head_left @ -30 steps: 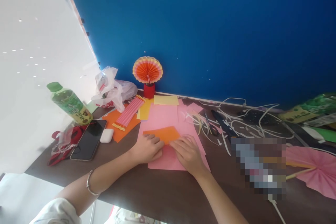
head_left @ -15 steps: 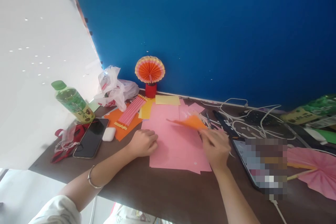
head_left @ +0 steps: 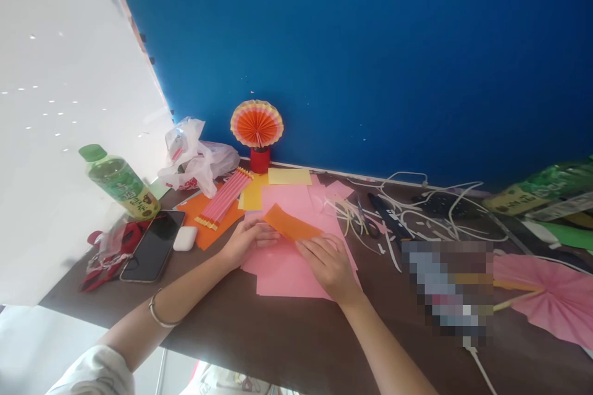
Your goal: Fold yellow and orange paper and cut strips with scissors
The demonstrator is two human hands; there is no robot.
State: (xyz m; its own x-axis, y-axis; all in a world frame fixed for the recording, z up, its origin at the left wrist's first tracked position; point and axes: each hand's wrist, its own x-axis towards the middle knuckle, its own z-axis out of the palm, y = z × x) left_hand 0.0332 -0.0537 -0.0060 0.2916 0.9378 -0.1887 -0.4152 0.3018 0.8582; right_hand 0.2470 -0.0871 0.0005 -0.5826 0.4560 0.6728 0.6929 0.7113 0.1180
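An orange paper strip [head_left: 293, 224] lies slantwise just over the stacked pink paper sheets [head_left: 282, 278]. My right hand [head_left: 328, 264] has its fingers over the strip's right end, holding it; the thumb is hidden. Beside the strip's lower left edge, my left hand [head_left: 250, 242] rests on the pink sheets with fingers stretched out. Whether its fingertips touch the strip is hard to tell. Behind them, a yellow paper [head_left: 290, 176] lies at the far end of the pink stack. A folded pink strip bundle with yellow and orange ends [head_left: 225, 199] sits on orange paper [head_left: 185, 202] to the left.
An orange, pink and yellow paper fan [head_left: 257, 124] stands in a red holder [head_left: 260, 160] by the blue wall. Left are a green bottle [head_left: 123, 182], a phone [head_left: 155, 247] and a white case [head_left: 185, 238]. Right are scissors [head_left: 368, 222], white cables [head_left: 456, 203] and a pink fan [head_left: 551, 293].
My right hand has brought the orange strip left and down onto the pink sheets. My left hand has uncurled its fingers and moved toward the strip. The view has shifted slightly.
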